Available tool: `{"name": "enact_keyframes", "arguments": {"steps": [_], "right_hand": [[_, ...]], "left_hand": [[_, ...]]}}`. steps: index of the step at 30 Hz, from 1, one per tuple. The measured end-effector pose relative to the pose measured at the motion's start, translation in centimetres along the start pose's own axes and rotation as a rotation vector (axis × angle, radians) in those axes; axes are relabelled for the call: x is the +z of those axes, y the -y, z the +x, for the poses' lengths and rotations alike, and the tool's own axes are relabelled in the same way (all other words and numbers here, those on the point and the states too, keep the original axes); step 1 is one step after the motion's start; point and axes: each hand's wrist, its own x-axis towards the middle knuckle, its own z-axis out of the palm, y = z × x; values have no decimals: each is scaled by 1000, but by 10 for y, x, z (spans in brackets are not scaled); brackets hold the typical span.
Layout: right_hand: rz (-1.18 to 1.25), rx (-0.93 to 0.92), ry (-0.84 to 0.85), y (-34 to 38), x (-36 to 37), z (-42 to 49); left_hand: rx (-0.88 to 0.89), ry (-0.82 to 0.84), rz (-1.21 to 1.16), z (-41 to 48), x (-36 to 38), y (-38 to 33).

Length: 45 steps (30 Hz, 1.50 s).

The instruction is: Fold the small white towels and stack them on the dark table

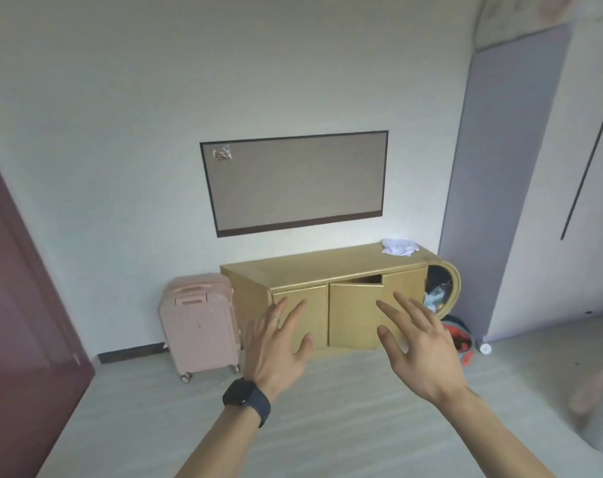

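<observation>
A crumpled heap of white cloth (398, 246) lies on the right end of a low yellow-tan cabinet (314, 267) against the far wall. My left hand (279, 343), with a ring and a dark wristwatch, is raised in front of me, fingers spread, holding nothing. My right hand (417, 343) is held up beside it, also spread and holding nothing. Both hands are well short of the cabinet and the cloth. No dark table is in view.
One cabinet door (355, 315) stands ajar. A pink suitcase (200, 326) stands left of the cabinet. A round basket with clutter (441, 291) and a red item (460, 339) sit at its right end. A dark red door (20, 305) is at left, and pale floor lies between me and the cabinet.
</observation>
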Motion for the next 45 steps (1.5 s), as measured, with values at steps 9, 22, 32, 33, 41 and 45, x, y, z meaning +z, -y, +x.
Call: {"name": "enact_keyframes", "arguments": {"steps": [9,22,32,33,41,45], "right_hand": [[-88,83,-70,-98,45,142],[-51,168,-39,-332,132,346],[37,251,57,-479,245,465],[29,256,71,-494,259,477],[14,343,169,-595,368,567],[19,420,246,-642,412,599]], "left_hand": [[100,15,-51,194,84,-16],[71,89,-12,452,253,-57],[-18,211,-19,601,412,-48],[-24,227,-32,618,430,-46],[-67,399,-54,765,558,-22],[-89,507,-41,817,618,-14]]}}
